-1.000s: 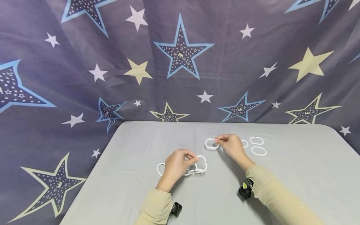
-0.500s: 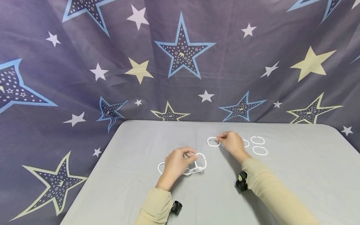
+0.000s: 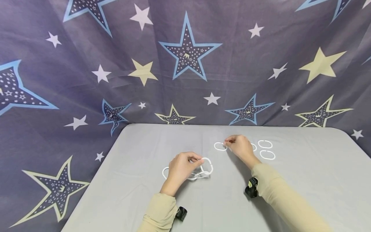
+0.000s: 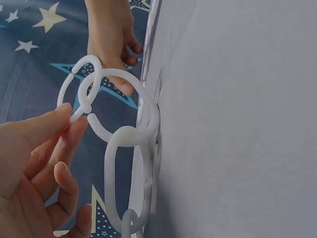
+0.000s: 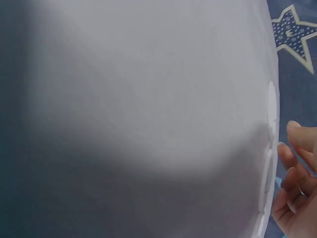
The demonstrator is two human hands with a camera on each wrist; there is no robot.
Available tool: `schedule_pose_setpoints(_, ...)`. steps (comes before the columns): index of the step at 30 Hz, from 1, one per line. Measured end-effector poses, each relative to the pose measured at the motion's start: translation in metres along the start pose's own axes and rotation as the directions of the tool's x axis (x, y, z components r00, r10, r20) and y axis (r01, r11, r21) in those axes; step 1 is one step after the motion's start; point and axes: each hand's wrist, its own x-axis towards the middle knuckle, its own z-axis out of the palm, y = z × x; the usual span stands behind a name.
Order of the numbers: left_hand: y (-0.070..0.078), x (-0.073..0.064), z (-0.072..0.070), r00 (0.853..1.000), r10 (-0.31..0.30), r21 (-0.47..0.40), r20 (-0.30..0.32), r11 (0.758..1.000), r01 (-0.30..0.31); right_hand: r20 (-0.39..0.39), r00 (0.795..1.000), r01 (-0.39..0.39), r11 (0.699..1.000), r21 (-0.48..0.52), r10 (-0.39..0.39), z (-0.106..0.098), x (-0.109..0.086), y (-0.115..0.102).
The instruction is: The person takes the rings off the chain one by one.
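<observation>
My left hand (image 3: 183, 169) pinches a white plastic chain link (image 4: 91, 79) between thumb and forefinger. Several more white links hang from it as a chain (image 4: 111, 183), partly hidden behind the hand in the head view. Farther back, a single white oval link (image 3: 219, 149) lies flat on the table. Just at its right end are the fingertips of my right hand (image 3: 240, 148); in the right wrist view thumb and forefinger stand apart with nothing seen between them. Whether a fingertip touches that link I cannot tell.
Right of my right hand, two loose white links (image 3: 265, 144) lie on the grey-covered table (image 3: 304, 180). Another link (image 3: 254, 147) is partly hidden behind that hand. A star-patterned cloth (image 3: 185, 90) hangs behind the table.
The loose link has shifted slightly right and away with my right hand and now lies flat, its end apparently out of the pinch. My left hand has barely moved.
</observation>
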Motion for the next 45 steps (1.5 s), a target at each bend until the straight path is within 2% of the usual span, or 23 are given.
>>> schedule_pose_setpoints(6, 0.000, 0.000, 0.001, 1.000, -0.010, -0.002, 0.006, 1.000, 0.010, -0.014, 0.997, 0.075, 0.994, 0.075, -0.074, -0.007, -0.018, -0.005)
schedule_pose_setpoints(9, 0.001, 0.000, 0.001, 1.000, -0.015, -0.006, 0.010, 1.000, 0.015, -0.001, 0.995, 0.094, 0.984, 0.152, -0.095, -0.009, -0.032, -0.010)
schedule_pose_setpoints(15, 0.002, 0.001, 0.001, 0.999, -0.033, -0.035, 0.026, 0.999, 0.034, 0.027, 0.997, 0.062, 0.951, 0.302, -0.074, -0.013, -0.061, -0.026)
schedule_pose_setpoints(25, 0.000, 0.001, 0.002, 0.998, -0.034, -0.082, 0.058, 0.996, 0.039, 0.053, 0.997, 0.028, 0.925, 0.379, -0.052, -0.007, -0.092, -0.046)
schedule_pose_setpoints(32, 0.000, 0.001, 0.003, 0.996, -0.040, -0.115, 0.080, 0.992, 0.049, 0.055, 0.998, 0.001, 0.904, 0.427, -0.027, 0.002, -0.102, -0.050)
schedule_pose_setpoints(41, -0.001, 0.001, 0.004, 0.995, -0.039, -0.132, 0.092, 0.990, 0.051, 0.060, 0.998, -0.045, 0.898, 0.437, 0.020, 0.006, -0.102, -0.052)
schedule_pose_setpoints(45, -0.001, 0.002, 0.003, 0.992, -0.018, -0.136, 0.128, 0.990, 0.036, 0.053, 0.998, -0.053, 0.895, 0.444, 0.033, 0.006, -0.103, -0.052)
